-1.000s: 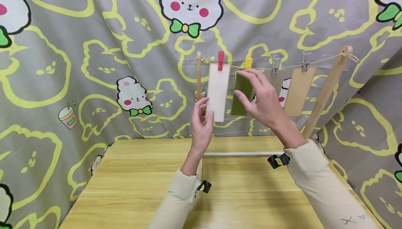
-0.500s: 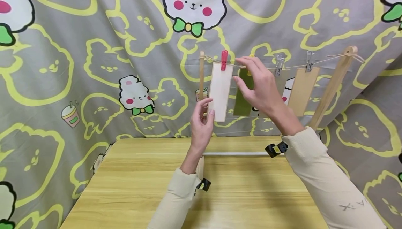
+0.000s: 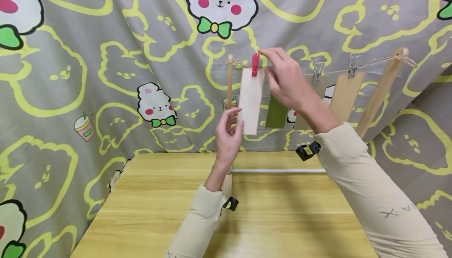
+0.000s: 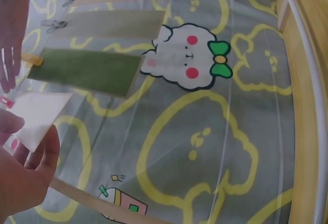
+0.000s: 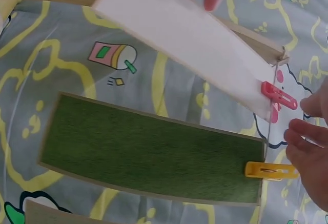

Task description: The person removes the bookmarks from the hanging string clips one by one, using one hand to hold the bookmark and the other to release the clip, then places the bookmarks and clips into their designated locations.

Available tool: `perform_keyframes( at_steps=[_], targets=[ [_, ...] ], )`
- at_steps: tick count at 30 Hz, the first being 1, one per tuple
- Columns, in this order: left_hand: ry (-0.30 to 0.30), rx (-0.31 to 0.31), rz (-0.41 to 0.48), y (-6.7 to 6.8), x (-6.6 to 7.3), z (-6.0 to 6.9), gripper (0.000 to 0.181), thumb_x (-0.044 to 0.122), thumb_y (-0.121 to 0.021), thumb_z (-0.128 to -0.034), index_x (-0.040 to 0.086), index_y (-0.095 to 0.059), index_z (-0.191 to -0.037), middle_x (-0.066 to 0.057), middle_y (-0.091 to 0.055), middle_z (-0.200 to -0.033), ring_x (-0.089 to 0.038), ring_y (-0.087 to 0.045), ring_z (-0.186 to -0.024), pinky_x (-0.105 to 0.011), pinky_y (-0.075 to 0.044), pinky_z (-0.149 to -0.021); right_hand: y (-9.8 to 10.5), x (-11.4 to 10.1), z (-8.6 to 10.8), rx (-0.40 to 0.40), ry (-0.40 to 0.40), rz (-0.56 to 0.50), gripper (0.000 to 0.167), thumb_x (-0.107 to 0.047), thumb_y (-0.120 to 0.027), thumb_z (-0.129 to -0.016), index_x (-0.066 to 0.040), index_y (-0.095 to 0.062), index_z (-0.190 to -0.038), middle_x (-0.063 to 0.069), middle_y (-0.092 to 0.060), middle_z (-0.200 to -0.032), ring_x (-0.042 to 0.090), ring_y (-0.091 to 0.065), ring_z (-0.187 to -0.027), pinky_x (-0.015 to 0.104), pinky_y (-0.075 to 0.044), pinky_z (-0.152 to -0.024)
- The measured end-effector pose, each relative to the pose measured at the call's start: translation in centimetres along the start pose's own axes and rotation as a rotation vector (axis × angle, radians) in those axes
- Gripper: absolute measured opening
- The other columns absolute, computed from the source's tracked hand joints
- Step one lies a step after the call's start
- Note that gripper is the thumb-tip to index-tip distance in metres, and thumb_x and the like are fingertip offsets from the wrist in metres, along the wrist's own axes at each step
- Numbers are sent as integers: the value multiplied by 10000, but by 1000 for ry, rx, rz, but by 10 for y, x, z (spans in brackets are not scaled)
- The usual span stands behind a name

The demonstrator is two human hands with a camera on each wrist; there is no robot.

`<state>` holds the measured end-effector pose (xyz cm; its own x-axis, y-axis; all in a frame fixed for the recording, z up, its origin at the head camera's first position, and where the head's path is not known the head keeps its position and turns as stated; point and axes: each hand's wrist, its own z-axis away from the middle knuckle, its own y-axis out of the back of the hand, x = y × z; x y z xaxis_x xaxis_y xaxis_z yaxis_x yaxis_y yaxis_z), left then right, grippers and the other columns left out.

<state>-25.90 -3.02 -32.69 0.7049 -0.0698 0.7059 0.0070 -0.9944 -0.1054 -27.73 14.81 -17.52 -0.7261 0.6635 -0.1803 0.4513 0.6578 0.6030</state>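
Observation:
A white rectangular card [image 3: 250,103] hangs from a thin string by a red clothespin [image 3: 255,64]. My left hand [image 3: 227,140] holds the card's lower left edge, thumb in front and fingers behind. Beside the red clothespin is my right hand [image 3: 290,80], its thumb and fingers spread apart. In the right wrist view, a small gap shows between these fingertips and the red clothespin. A green card [image 5: 154,149] hangs next to the white one from a yellow clothespin [image 5: 270,170]; my right hand partly hides this card in the head view and covers its clothespin.
Farther right, a tan card [image 3: 347,93] and a greyish card [image 4: 113,24] hang from grey clothespins. Wooden posts [image 3: 381,89] hold the string at both ends. A white rod [image 3: 279,171] runs low across the wooden table [image 3: 159,207]. Patterned cloth [image 3: 106,73] hangs behind.
My right hand has moved up and left, from in front of the green card to beside the red clothespin. The left hand keeps its place on the white card. The view has shifted slightly.

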Motion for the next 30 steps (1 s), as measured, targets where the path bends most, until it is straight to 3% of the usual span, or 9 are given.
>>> perform_keyframes(
  at_steps=[12, 19, 30],
  targets=[
    [-1, -31, 1, 5, -5, -2, 368, -128, -637, -932, 5, -635, -1275, -113, -654, -1270, -315, -649, -1030, -215, -554, -706, 4, -4, -24, -121, -34, 82, 384, -96, -508, -1066, 39, -551, -1423, 226, -592, -1353, 377, -577, -1211, 505, -475, -1054],
    [17, -27, -2, 4, -5, -1, 377, -181, -629, -906, -3, -673, -1236, -146, -677, -1228, -349, -654, -1004, -180, -506, -625, 11, -10, -40, -263, -117, 106, 401, -92, -399, -1091, 80, -518, -1434, 259, -612, -1318, 386, -574, -1232, 510, -462, -1074],
    [36, 8, -6, 2, 4, -3, 345, -226, -613, -887, -116, -651, -1213, -276, -670, -1190, -460, -648, -987, -172, -474, -607, 20, -13, -60, -422, -291, 88, 432, -176, -387, -1113, 43, -510, -1465, 217, -576, -1426, 345, -542, -1250, 488, -459, -1011]
  ],
)
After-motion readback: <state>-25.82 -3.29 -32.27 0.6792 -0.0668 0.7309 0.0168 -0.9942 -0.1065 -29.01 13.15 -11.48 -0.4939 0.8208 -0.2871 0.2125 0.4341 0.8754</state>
